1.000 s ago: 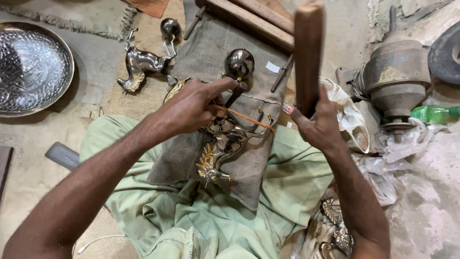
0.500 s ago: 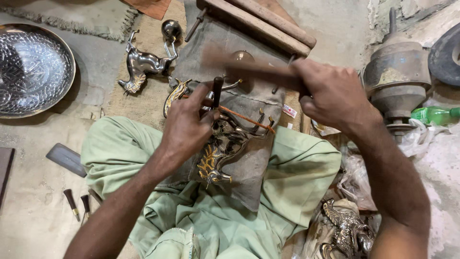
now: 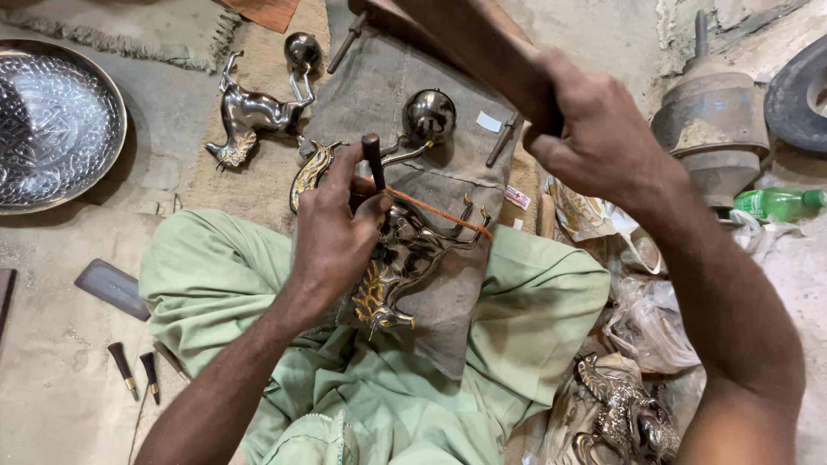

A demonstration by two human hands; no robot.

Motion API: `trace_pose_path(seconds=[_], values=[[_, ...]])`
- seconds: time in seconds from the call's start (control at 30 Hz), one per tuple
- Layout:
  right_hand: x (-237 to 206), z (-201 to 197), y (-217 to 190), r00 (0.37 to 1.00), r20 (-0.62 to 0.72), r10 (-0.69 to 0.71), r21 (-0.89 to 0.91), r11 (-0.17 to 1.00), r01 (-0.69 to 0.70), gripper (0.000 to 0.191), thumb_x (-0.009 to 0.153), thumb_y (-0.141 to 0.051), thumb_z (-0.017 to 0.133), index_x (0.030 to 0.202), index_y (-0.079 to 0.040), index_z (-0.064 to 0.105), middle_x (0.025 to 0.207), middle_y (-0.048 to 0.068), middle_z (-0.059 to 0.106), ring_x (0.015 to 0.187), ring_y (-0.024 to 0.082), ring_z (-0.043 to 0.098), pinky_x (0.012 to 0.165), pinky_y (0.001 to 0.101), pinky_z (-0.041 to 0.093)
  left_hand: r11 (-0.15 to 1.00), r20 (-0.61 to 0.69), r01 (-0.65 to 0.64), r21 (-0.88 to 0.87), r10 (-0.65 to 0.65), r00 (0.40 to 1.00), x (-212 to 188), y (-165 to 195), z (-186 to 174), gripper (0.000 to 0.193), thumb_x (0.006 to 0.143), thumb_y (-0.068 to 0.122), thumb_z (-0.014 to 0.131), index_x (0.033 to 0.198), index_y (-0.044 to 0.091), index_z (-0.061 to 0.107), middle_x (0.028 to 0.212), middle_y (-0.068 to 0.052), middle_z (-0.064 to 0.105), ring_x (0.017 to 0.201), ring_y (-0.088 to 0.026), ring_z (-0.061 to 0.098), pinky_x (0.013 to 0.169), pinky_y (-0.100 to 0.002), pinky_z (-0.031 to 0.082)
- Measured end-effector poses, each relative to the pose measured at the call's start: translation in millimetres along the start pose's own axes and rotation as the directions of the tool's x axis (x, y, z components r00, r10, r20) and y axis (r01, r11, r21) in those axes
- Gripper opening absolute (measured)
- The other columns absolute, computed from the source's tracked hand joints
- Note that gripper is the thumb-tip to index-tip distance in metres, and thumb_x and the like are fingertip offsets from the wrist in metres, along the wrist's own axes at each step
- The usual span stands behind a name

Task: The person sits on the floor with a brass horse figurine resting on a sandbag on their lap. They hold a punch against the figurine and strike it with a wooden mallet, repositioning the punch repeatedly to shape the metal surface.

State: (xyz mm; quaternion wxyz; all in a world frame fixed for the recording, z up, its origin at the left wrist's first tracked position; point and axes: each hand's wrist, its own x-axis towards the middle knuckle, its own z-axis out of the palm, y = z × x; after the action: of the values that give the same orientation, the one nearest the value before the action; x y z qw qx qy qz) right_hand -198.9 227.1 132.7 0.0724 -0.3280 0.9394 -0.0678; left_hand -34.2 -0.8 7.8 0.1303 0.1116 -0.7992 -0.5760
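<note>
The person sits on the floor with a grey cloth (image 3: 405, 95) over the lap in pale green trousers (image 3: 534, 301). On this cloth, between the knees, lies the brass deer figure (image 3: 401, 258) that is being worked, with its head toward the person.

The biggest change is at the right hand (image 3: 594, 129). One second ago it held the wooden mallet (image 3: 469, 43) upright; half a second ago the mallet was low over the work; now it is lifted again, and the fingers are wrapped tight around the handle. I judge this as one stroke finished and the hammering going on.

The left hand (image 3: 332, 232) has moved little. Its fingers pinch a dark punch (image 3: 373, 159) and keep it upright on the deer's body.

At the left lies a large hammered metal dish (image 3: 52, 120); nothing is inside. A second deer (image 3: 250, 108) stands beyond the cloth. At the right, plastic bags (image 3: 637, 293) hold more brass pieces, and a green bottle (image 3: 775, 202) lies there. Small chisels (image 3: 133, 370) lie at the left.
</note>
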Motion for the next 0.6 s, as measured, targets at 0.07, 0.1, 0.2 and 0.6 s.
trace_pose_path(seconds=[0.07, 0.1, 0.2, 0.6], values=[[1.7, -1.4, 0.8, 0.97, -0.063, -0.233, -0.334, 0.921, 0.199, 0.036, 0.09, -0.003, 0.064, 0.125, -0.008, 0.06, 0.09, 0.012, 0.073, 0.071, 0.025, 0.07, 0.062, 0.0421, 0.057, 1.0, 0.009, -0.022, 0.014, 0.022, 1.0, 0.6, -0.9, 1.1, 0.045, 0.093, 0.003, 0.07, 0.136, 0.006, 0.055, 0.093, -0.016, 0.079, 0.08, -0.022, 0.08, 0.064, -0.036, 0.065], [1.7, -1.4, 1.3, 0.935, -0.061, -0.349, -0.492, 0.826, 0.276, 0.034, 0.092, -0.002, 0.063, 0.125, -0.011, 0.063, 0.095, 0.009, 0.074, 0.071, 0.024, 0.069, 0.06, 0.0417, 0.057, 0.999, 0.013, -0.031, 0.02, 0.031, 0.999, 1.0, -1.6, 1.4, 0.042, 0.095, 0.004, 0.07, 0.135, 0.006, 0.056, 0.094, -0.015, 0.079, 0.082, -0.021, 0.08, 0.066, -0.035, 0.067], [-2.7, 0.3, 4.5, 0.992, -0.021, -0.125, -0.098, 0.988, 0.122, 0.047, 0.088, -0.007, 0.062, 0.134, -0.005, 0.053, 0.092, 0.013, 0.068, 0.067, 0.025, 0.067, 0.066, 0.0403, 0.061, 0.999, 0.029, -0.013, 0.034, 0.012, 1.0, 2.0, -2.7, 1.5, 0.052, 0.091, 0.001, 0.069, 0.14, 0.008, 0.056, 0.094, -0.017, 0.078, 0.078, -0.022, 0.078, 0.064, -0.036, 0.066], [-61.0, 19.8, 18.9, 0.994, -0.102, -0.05, -0.085, 0.995, 0.042, 0.037, 0.085, -0.009, 0.061, 0.122, -0.009, 0.059, 0.097, 0.013, 0.071, 0.073, 0.026, 0.071, 0.072, 0.0408, 0.062, 0.974, 0.308, -0.216, 0.075, 0.183, 0.934, 25.0, -4.1, -6.6, 0.052, 0.089, -0.002, 0.068, 0.138, 0.006, 0.055, 0.089, -0.016, 0.079, 0.076, -0.023, 0.079, 0.069, -0.037, 0.064]])
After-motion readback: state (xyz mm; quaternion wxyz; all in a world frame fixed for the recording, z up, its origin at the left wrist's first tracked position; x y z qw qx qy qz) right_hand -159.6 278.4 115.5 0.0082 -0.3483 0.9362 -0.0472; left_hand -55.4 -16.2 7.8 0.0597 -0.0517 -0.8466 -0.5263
